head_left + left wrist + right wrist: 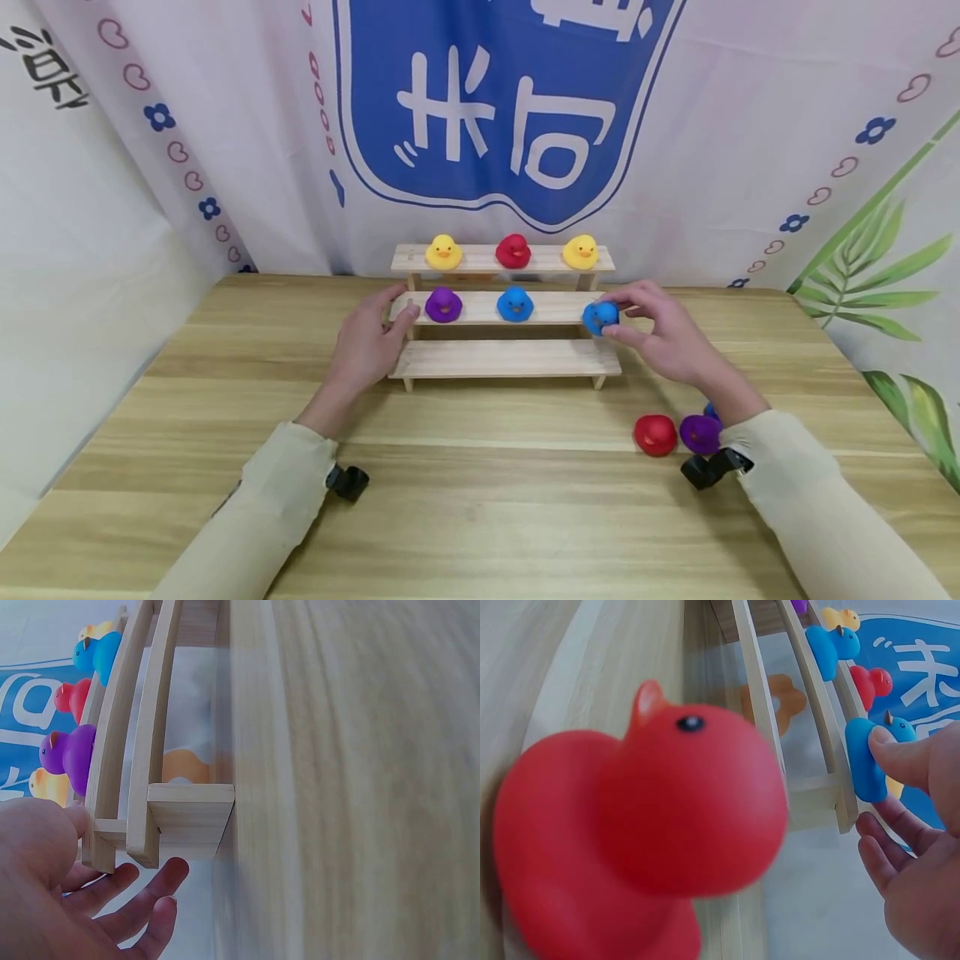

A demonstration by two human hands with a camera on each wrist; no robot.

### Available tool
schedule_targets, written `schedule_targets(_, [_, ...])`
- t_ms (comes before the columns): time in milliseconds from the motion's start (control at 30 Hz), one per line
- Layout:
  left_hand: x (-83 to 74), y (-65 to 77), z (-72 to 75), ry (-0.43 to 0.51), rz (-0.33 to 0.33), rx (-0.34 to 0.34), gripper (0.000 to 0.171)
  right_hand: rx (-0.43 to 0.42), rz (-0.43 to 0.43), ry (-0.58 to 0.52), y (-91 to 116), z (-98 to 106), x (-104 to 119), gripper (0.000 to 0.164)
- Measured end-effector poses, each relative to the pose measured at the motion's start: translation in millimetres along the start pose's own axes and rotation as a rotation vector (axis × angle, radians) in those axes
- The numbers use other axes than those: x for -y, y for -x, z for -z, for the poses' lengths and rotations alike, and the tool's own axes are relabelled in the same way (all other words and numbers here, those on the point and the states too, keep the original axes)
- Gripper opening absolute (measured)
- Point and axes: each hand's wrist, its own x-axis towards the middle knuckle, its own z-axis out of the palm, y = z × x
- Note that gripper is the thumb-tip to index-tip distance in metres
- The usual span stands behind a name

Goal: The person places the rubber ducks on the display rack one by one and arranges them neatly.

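Observation:
My right hand (660, 332) pinches a blue rubber duck (600, 317) between thumb and fingers at the right end of the middle step of a three-step wooden stand (504, 358). In the right wrist view, the duck (864, 765) sits right at the board. My left hand (369, 340) holds the left end of that step, thumb on top and fingers about the end. A purple duck (443, 306) and another blue duck (515, 305) stand on this step. On the top step are a yellow duck (444, 252), a red duck (513, 252) and another yellow duck (581, 252).
On the table (480, 517) near my right forearm lie a red duck (656, 435), a purple duck (701, 434) and a partly hidden blue thing (710, 410). A printed curtain (285, 200) hangs directly behind the stand. The lowest step bears no ducks.

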Motion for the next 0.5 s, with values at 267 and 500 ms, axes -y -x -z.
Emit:
schedule_targets(267, [0.9,0.8,0.1,-0.002,0.007,-0.003,0.059,0.010,-0.007,0.000,-7.1,-5.3,4.4,0.032])
schedule_targets(500, [0.3,1.4,0.9,-0.001,0.009,0.002,0.059,0.017,-0.059,0.005,-11.1,-8.6,9.3,0.039])
